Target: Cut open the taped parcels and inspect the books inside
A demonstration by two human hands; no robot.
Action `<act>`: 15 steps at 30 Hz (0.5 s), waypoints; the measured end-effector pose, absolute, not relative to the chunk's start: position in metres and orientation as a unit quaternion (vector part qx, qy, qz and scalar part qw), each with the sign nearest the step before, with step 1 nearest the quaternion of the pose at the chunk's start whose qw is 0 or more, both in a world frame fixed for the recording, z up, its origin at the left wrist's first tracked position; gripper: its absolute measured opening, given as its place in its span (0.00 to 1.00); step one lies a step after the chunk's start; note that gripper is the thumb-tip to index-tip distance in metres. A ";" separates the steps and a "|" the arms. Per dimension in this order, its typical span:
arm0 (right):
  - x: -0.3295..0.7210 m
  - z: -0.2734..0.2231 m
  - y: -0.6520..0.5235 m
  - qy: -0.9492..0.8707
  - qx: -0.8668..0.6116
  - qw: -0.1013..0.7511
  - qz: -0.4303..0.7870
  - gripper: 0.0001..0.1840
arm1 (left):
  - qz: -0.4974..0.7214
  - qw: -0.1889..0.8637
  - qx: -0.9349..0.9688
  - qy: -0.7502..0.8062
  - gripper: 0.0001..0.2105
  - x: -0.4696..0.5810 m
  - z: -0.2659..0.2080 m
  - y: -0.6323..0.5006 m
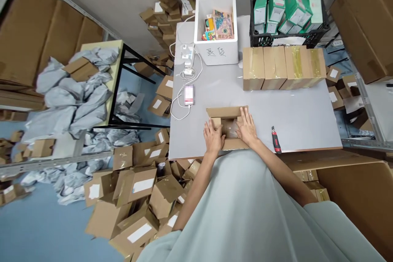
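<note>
In front of me at the table's near edge is a small cardboard box [229, 144] with its flaps spread. Something clear and shiny, too indistinct to name, shows inside it. My left hand [214, 136] lies on the box's left flap, fingers stretched out and apart. On the right flap rests my right hand [246, 127], also flat with its fingers extended. Neither hand grips anything. To the right of the box, a red and black utility knife [276, 140] lies on the grey table [301, 114].
Taped cardboard boxes [274, 68] stand in a row behind, below a black crate [256, 40] of green boxes. A white foam bin [216, 53] holds colourful packets. A phone [189, 95] with a white cable lies left. Boxes [143, 184] cover the floor beside the table.
</note>
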State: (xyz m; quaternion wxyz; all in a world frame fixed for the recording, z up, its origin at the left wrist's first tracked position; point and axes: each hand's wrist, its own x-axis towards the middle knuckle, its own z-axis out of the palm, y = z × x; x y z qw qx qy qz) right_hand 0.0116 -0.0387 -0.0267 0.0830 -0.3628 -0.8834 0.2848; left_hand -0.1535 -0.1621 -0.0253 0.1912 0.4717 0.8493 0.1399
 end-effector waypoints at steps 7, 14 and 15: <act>0.023 -0.026 -0.030 -0.892 -0.352 0.085 0.272 0.30 | 0.185 0.172 0.472 0.844 0.29 -0.171 -0.007 -0.176; 0.009 -0.027 -0.039 -0.909 -0.325 0.028 0.258 0.23 | 0.223 0.172 0.425 0.860 0.28 -0.198 -0.003 -0.189; 0.014 -0.026 -0.040 -0.906 -0.332 0.042 0.259 0.23 | 0.227 0.174 0.409 0.866 0.28 -0.203 -0.005 -0.192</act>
